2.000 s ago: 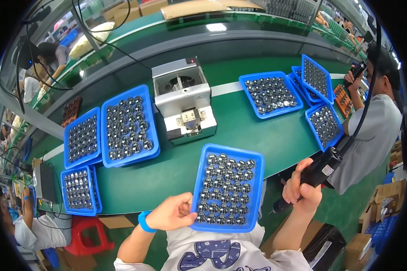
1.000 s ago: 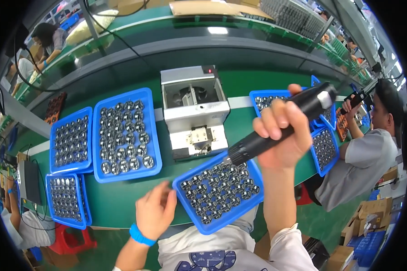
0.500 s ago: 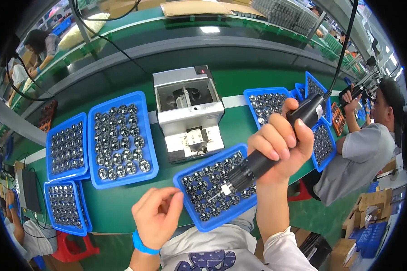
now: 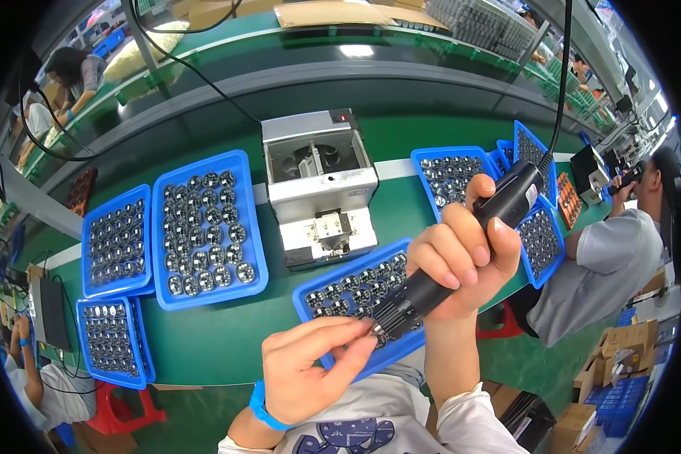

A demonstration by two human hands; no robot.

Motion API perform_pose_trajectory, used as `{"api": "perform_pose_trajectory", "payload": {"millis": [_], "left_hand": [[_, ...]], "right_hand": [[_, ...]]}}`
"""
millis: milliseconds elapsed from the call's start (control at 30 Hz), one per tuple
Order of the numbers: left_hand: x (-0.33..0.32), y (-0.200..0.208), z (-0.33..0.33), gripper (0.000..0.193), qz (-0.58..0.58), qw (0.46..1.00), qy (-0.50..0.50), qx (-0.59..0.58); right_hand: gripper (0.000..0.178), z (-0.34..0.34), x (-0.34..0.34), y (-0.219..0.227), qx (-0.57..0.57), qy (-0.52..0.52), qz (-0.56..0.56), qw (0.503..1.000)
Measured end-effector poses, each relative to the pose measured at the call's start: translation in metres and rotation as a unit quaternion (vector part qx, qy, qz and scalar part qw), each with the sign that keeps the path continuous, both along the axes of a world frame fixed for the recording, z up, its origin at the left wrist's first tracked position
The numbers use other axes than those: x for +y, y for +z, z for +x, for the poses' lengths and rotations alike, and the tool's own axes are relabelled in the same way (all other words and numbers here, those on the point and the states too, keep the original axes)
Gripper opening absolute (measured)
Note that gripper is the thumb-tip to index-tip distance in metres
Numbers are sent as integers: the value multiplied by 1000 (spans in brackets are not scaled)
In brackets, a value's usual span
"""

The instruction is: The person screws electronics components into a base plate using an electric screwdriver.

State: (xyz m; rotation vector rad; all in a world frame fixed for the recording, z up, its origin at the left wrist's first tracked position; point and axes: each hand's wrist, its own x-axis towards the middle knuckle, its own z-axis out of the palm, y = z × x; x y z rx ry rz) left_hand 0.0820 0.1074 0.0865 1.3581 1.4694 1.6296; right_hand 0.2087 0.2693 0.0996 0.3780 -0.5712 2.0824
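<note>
My right hand is wrapped around a black corded electric screwdriver, held tilted with its front end down to the left. My left hand, with a blue band on the wrist, pinches the screwdriver bit at the front end; thumb and fingertips hide most of it. Below both hands lies a blue tray of small round black-and-silver parts set in rows, partly covered by the hands and tool. Behind this tray stands a grey box-shaped screw feeder with an open top compartment.
More blue trays of similar parts stand on the green table: a large tray at left, others beyond it, and several at right. The tool's cable rises upward. A co-worker sits at right near an orange tray.
My left hand has moved right and up to the screwdriver's front end, and its fingers now grip the bit, which was exposed before. The right hand still holds the screwdriver, nearly in place.
</note>
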Motion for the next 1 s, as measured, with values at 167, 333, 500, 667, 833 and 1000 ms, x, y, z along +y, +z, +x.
{"api": "perform_pose_trajectory", "payload": {"millis": [167,333,500,667,833,1000], "left_hand": [[-3,-7,-1,14,-100,969,-72,-215],[1,-8,-4,27,-150,934,-116,-302],[1,-9,-6,27,-154,919,-138,-337],[2,-10,-14,25,-153,911,-176,-341],[5,-12,-19,24,-142,930,-192,-279],[5,-15,-20,25,-131,931,-198,-276]], "right_hand": [[35,1,-1,0,-11,-5,-26,1000],[36,-2,0,-2,-2,-8,5,1000],[36,-1,-2,-1,-13,2,-30,999],[36,-4,-2,-2,-11,10,-34,999],[36,-6,-1,-5,-3,16,-9,1000],[35,-4,-2,-3,-13,14,-22,1000]]}}
